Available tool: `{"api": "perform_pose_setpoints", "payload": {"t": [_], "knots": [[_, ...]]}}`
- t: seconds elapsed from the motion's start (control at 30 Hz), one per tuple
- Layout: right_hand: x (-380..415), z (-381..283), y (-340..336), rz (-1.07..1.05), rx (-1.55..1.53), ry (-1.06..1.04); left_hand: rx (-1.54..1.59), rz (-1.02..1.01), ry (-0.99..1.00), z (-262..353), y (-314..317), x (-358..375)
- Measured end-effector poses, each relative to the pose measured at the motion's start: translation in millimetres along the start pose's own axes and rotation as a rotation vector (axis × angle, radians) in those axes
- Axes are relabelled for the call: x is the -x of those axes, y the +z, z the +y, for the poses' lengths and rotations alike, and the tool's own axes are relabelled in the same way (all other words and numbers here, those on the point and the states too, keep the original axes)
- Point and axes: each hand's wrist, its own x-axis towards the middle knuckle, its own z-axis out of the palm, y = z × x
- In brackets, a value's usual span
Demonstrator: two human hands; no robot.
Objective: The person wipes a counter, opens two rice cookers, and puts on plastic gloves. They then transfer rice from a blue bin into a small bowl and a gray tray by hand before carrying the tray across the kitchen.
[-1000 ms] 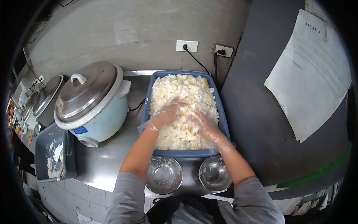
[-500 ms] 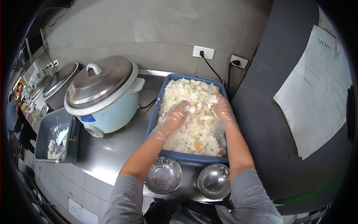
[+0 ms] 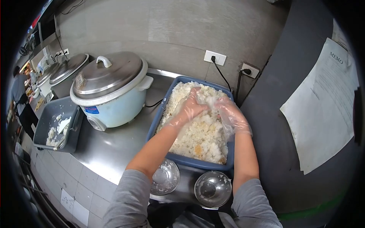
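Observation:
Cooked white rice (image 3: 197, 133), with yellowish-brown pieces among it, heaps up in a blue plastic tub (image 3: 190, 160). Both my hands wear clear plastic gloves and work in the far half of the rice. My left hand (image 3: 192, 106) lies against the rice, thumb and fingers apart. My right hand (image 3: 229, 111) is curled at the right side of the heap, fingers closed around some rice; its fingertips are partly hidden. A little loose rice shows between the two hands.
Two metal bowls, a left one (image 3: 167, 178) and a right one (image 3: 213, 189), stand before the tub. A large rice cooker (image 3: 118, 110) is on the left, beside a grey bin (image 3: 72, 142) holding rice scraps. Plugged cords hang behind the tub. A person (image 3: 23, 98) stands far left.
My left hand has moved farther into the heap and its fingers have spread. My right hand has turned inward, closer to the left. The view has shifted slightly.

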Motion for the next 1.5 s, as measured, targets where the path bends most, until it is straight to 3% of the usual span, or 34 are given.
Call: {"api": "perform_pose_setpoints", "payload": {"t": [0.07,0.13,0.17,0.23,0.3,0.33,0.37,0.47,0.53,0.57,0.67,0.7,0.8,0.9,0.97,1.0,1.03,1.1,1.17,1.2,1.27,1.3,1.4,1.5], "knots": [[5.8,-12.9,-2.1,-0.064,0.029,0.064,0.055,0.003,0.078,-24.1,-0.9,-8.1],[7.3,-28.2,1.4,-0.047,0.123,0.084,-0.181,0.099,0.291,-39.2,-5.6,-12.6],[9.7,-32.9,7.5,0.074,0.079,0.116,-0.285,0.124,0.263,-46.1,-7.3,-16.3],[9.4,-35.6,6.7,0.063,0.172,0.105,-0.489,0.17,0.205,-45.6,-10.3,-19.4],[10.5,-34.9,8.7,0.091,0.236,0.075,-0.271,0.094,0.073,-41.7,-8.2,-18.0],[12.2,-33.9,12.5,0.125,0.254,0.049,-0.161,0.057,0.01,-37.4,-7.2,-16.2],[13.4,-33.2,14.9,0.157,0.274,0.022,-0.243,0.06,0.029,-33.6,-7.2,-13.5],[-6.0,-0.8,9.2,0.303,0.628,-0.356,-0.524,0.051,0.055,-4.4,-8.9,0.8],[1.6,-21.4,21.3,0.356,0.786,-0.233,-0.761,0.007,0.025,23.4,-7.1,9.3],[4.5,-28.3,27.0,0.382,0.864,-0.17,-0.704,-0.069,0.007,22.4,-9.8,11.3],[1.9,-27.4,25.9,0.353,0.994,0.005,-0.656,-0.115,0.317,3.1,-11.8,16.3],[10.2,-41.6,30.6,0.281,0.891,0.137,-0.63,-0.18,0.306,4.9,-15.4,19.8],[10.7,-41.7,18.2,0.108,0.868,0.047,-0.58,-0.09,0.181,18.3,-20.9,31.1],[20.5,-43.2,14.7,0.258,0.825,-0.157,-0.717,-0.132,0.194,28.0,-37.7,40.1],[23.4,-47.1,21.5,0.415,0.918,-0.295,-0.841,-0.039,0.298,21.4,-44.2,47.4],[27.8,-52.2,28.4,0.539,1.007,-0.349,-0.811,0.105,0.646,-8.1,-48.6,38.6],[25.0,-51.6,33.3,0.591,0.972,-0.403,-0.827,0.0,0.449,7.0,-58.3,51.1],[11.5,-50.0,44.7,0.541,0.629,-0.527,-0.722,0.068,0.548,7.2,-78.7,70.9],[2.7,-61.9,78.6,0.45,0.353,-0.581,-0.621,-0.008,0.435,17.8,-109.8,94.1],[18.1,-92.8,121.8,0.476,0.333,-0.525,-0.567,0.033,0.438,21.6,-132.9,114.1],[23.6,-116.6,186.9,0.427,0.357,-0.652,-0.454,0.087,0.468,31.1,-180.1,156.7],[27.1,-130.3,219.2,0.411,0.373,-0.717,-0.42,0.249,0.557,36.8,-204.2,184.7],[43.1,-175.3,349.2,0.196,0.231,-0.643,-0.407,0.514,0.637,25.4,-290.2,253.8],[32.0,-185.6,477.7,-0.189,0.133,-0.587,-0.593,0.829,0.554,18.7,-371.7,334.4]]}}
